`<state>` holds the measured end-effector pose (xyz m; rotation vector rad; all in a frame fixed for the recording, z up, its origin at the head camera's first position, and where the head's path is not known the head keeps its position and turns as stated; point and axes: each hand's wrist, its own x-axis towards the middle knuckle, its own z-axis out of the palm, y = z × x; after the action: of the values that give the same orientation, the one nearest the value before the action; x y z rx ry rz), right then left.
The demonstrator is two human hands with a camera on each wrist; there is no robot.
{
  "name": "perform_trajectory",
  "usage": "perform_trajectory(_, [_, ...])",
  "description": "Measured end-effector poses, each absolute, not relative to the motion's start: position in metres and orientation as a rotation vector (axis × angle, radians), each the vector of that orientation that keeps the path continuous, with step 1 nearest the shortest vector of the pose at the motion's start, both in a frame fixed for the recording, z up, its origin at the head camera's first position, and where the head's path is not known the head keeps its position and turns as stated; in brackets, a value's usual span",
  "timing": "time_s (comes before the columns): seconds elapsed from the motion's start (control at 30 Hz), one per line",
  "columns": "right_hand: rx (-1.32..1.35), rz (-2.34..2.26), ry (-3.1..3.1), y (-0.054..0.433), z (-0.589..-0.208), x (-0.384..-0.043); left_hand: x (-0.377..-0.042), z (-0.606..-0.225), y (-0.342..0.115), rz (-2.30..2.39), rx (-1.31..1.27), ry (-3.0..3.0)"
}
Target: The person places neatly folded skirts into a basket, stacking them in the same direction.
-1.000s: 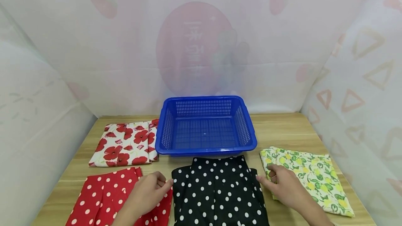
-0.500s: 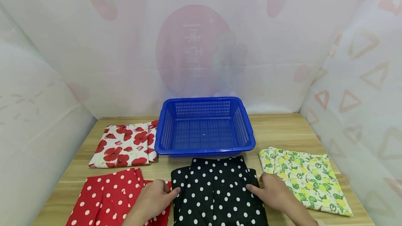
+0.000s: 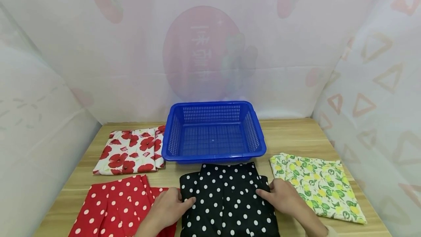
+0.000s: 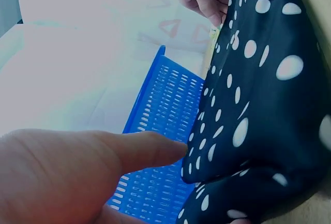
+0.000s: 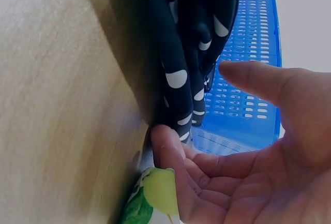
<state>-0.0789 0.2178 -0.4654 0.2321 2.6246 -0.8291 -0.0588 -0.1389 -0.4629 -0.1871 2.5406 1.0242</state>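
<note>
A folded black garment with white polka dots (image 3: 227,200) lies at the front middle of the table, a narrower section sticking out at its far end. My left hand (image 3: 167,207) holds its left edge, thumb on top and fingers round the side. At the opposite edge, my right hand (image 3: 284,196) has its thumb over the cloth. In the right wrist view, the right fingertips (image 5: 168,141) tuck under the folded layers, close to the table. A blue plastic basket (image 3: 213,158) stands just beyond the garment with nothing in it.
Left of the black garment lies a folded red polka-dot cloth (image 3: 112,200), partly under my left forearm. Behind it is a folded white cloth with red flowers (image 3: 131,153). A folded lemon-print cloth (image 3: 322,185) lies at right. Fabric walls (image 3: 131,46) enclose the wooden table (image 3: 296,134).
Both hands have moved inward to the black garment's side edges; the right hand came away from beside the lemon-print cloth. The thumbs now lie over the black fabric.
</note>
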Motion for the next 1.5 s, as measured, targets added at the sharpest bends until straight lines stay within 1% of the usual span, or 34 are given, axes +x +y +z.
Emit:
perform_trajectory(0.33, [0.253,-0.927,2.605,0.220,-0.475,-0.082,-0.072,-0.477,-0.140,1.204,-0.174,2.496])
perform_trajectory(0.57, [0.235,-1.067,2.568,0.227,-0.482,-0.087,-0.079,-0.486,-0.137,1.393,-0.038,2.412])
perform_trajectory(0.77, [0.209,-1.150,2.506,0.229,-0.482,-0.087,-0.082,-0.490,-0.139,1.611,0.039,2.160])
perform_trajectory(1.13, [0.157,-1.399,2.296,0.239,-0.488,-0.088,-0.081,-0.492,-0.146,1.625,-0.033,2.071])
perform_trajectory(1.5, [0.124,-1.455,2.203,0.242,-0.481,-0.079,-0.069,-0.490,-0.151,1.614,-0.097,2.026])
